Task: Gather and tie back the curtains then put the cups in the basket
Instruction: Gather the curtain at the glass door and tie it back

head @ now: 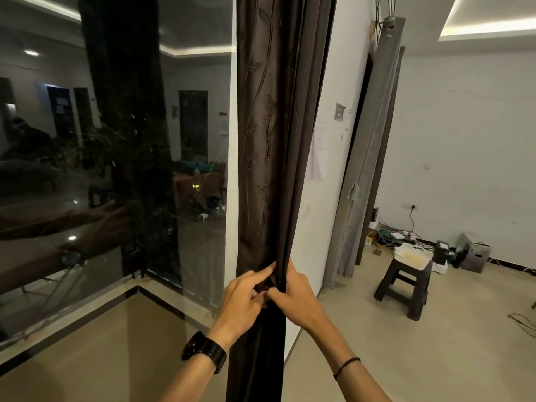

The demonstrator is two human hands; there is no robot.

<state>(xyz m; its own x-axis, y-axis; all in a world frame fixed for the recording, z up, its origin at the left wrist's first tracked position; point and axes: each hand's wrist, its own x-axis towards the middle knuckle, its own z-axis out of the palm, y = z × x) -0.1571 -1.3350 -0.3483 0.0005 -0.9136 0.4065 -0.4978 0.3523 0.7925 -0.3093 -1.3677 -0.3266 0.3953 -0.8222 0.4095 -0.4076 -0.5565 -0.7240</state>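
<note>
No text can be read here. The paper sheets (318, 146) taped to the white wall (327, 216) carry faint lines of print, too small and pale to make out. A small wall panel (340, 111) above them shows marks that blur together. Near the top of the grey screen (374, 140) sits a tiny light mark (388, 37), perhaps a logo, but it is illegible.

Beige floor (377, 358) bears a dark stool (403, 288), cables (387, 237), a box (475, 256).
</note>
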